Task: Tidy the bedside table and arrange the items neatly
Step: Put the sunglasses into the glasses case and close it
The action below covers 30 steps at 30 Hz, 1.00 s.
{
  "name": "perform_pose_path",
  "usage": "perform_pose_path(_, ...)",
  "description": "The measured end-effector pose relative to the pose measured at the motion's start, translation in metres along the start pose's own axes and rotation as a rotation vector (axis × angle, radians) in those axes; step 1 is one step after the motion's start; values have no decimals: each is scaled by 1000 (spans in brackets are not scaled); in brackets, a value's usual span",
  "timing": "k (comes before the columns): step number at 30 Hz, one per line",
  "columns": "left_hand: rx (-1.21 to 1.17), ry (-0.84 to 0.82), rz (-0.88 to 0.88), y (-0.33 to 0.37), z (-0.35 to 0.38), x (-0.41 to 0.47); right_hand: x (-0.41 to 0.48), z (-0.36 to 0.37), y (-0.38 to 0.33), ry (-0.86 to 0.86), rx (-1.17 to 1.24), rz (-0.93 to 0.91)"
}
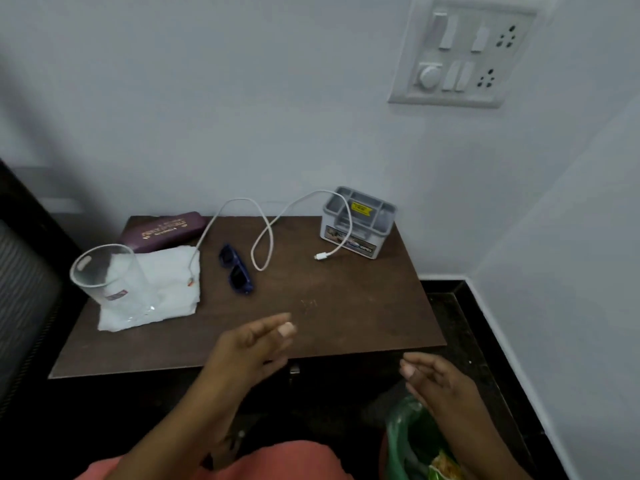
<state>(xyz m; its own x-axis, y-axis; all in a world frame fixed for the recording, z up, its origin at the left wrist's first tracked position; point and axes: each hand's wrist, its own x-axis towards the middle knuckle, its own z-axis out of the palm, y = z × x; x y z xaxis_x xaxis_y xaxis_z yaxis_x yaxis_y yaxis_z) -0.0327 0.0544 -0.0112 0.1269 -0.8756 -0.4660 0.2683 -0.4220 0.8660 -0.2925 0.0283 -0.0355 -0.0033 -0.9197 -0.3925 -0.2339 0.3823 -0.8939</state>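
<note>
On the brown bedside table [363, 306] stand a clear glass [107, 278] on a white folded cloth [166, 289], a purple case [162, 230] behind them, dark blue sunglasses [237, 270] and a white cable [266, 233] that loops to a grey organiser box [358, 220] at the back right. My left hand [252, 351] hovers over the table's front edge, fingers loosely curled and empty. My right hand [436, 379] is lower, in front of the table, fingers apart and empty.
A switch and socket panel [460, 53] is on the wall above. A green bin [415, 445] with a wrapper sits below my right hand. A dark bed edge [24, 271] borders the left. The wall corner closes the right side.
</note>
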Motion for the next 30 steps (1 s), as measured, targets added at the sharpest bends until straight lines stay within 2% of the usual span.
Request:
perform_pose_path(4, 17, 206, 104, -4, -52, 17, 15, 54, -21, -56, -50, -127)
perform_pose_path(7, 12, 316, 111, -15, -73, 34, 33, 107, -35, -68, -72, -212)
perform_pose_path(12, -63, 406, 71, -27, -72, 72, 68, 203, -41, -39, -180, -329)
perform_pose_path(16, -54, 413, 81, -20, -63, 101, 86, 246, -45, -4, -327, -411)
perform_pose_path(23, 6, 314, 41, -8, -65, 129, 111, 258, -40, -106, -420, -547)
perform_pose_path(30, 13, 328, -14, -18, -40, 107, 111, 213, -29, -237, -424, -627)
